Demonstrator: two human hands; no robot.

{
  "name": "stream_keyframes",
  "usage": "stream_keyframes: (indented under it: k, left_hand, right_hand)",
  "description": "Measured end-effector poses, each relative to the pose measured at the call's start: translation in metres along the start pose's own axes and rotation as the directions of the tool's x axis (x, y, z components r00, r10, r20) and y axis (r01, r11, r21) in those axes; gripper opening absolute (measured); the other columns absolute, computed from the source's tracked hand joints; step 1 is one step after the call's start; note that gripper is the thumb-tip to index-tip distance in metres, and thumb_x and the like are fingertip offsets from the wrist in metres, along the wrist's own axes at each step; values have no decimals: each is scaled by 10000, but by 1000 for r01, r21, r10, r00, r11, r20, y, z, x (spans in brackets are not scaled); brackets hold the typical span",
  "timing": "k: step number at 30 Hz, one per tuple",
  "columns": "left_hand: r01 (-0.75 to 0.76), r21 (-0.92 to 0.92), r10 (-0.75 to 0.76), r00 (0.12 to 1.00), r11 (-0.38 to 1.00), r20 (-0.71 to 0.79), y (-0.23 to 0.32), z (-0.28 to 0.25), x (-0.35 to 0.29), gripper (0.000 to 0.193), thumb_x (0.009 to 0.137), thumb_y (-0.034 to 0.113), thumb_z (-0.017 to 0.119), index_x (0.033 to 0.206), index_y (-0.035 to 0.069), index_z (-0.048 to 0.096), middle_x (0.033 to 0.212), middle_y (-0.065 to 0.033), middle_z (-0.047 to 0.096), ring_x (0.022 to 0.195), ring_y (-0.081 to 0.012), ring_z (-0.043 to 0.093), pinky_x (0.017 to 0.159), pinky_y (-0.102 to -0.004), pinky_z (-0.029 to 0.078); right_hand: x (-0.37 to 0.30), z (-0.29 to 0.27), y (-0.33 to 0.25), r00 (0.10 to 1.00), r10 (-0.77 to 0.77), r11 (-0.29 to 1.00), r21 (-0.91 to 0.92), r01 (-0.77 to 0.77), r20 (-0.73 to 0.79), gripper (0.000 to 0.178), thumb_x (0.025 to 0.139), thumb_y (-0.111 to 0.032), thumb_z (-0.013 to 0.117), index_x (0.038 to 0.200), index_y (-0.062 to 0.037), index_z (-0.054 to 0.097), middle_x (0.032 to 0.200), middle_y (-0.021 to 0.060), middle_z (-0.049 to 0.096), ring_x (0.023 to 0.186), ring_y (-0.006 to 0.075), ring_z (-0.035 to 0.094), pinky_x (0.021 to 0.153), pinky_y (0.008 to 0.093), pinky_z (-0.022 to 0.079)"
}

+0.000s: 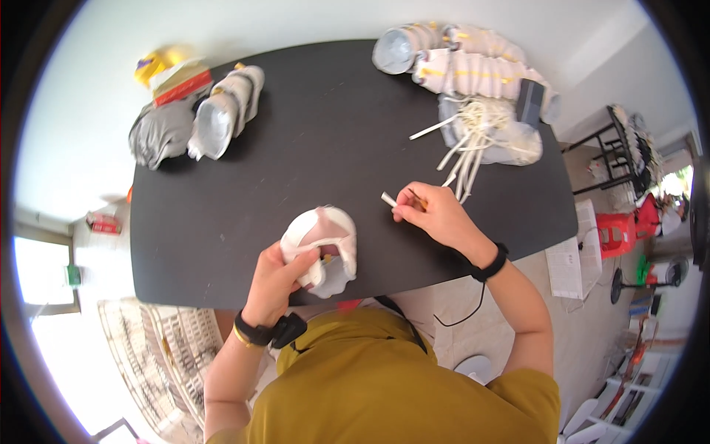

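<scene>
My left hand (279, 275) is closed on the rim of a rounded, hollow white fabric piece with a pink inside (325, 226), like a small cap. It is held just above the near edge of the black table (296, 170). A greyish flap hangs at its lower side. To the right, my right hand (433, 213) pinches a short white strip (388, 200), whose end sticks out past the fingertips. Something small, dark and orange-brown also shows between those fingers; I cannot make out what it is. Beyond this hand lies a loose bundle of white strips (481, 122) on clear plastic.
Stacked, nested white pieces (466, 70) lie at the far right beside a dark box (529, 102). Another stack (225, 111) rests at the far left, beside a grey bundle (163, 133) and a red-and-white packet (181, 85). A red stool (615, 233) stands right of the table.
</scene>
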State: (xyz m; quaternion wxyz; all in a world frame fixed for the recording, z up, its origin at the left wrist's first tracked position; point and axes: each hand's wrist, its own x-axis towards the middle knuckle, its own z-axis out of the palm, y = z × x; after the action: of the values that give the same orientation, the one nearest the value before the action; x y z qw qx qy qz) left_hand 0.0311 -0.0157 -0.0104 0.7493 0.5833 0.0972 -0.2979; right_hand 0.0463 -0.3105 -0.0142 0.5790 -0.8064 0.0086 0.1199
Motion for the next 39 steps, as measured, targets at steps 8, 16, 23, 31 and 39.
stream_keyframes:
  k: [8,16,23,31,39]
  left_hand:
    - [11,16,-12,993,1000,116,4,2,9,299,920,109,677,1193,7,606,1024,-25,687,858,-71,638,712,-246,537]
    - [-59,82,54,997,995,59,-6,-1,3,392,881,59,709,1238,-19,567,1065,-39,678,871,-94,641,749,-261,539]
    - [-155,60,154,988,986,17,-21,-2,1,361,893,77,709,1219,-16,585,1032,-33,682,871,-68,629,742,-242,544]
    - [-151,-26,152,988,988,29,-23,0,0,311,874,29,704,1174,13,622,1057,-30,705,951,-83,633,854,-266,511]
    - [-182,-45,182,983,982,-3,-28,-2,0,243,903,41,684,1140,12,637,1007,-24,709,856,-68,639,713,-238,529]
  right_hand:
    - [-8,61,-29,963,-202,979,56,195,177,89,880,-68,702,914,10,676,773,19,664,670,61,583,586,223,459]
    - [-12,91,-24,998,-55,985,162,51,18,98,872,-60,713,874,28,669,821,45,655,660,81,581,583,242,470]
    - [-23,98,-28,989,-126,990,54,130,-70,88,849,-37,728,853,24,664,831,68,661,675,98,600,581,242,476]
    - [-24,107,-23,958,-247,969,-30,246,-142,95,814,9,723,840,23,633,839,103,683,732,172,686,643,276,551]
    - [-23,110,-23,956,-264,964,-43,261,-128,111,811,6,723,865,19,627,850,116,686,728,193,698,648,289,568]
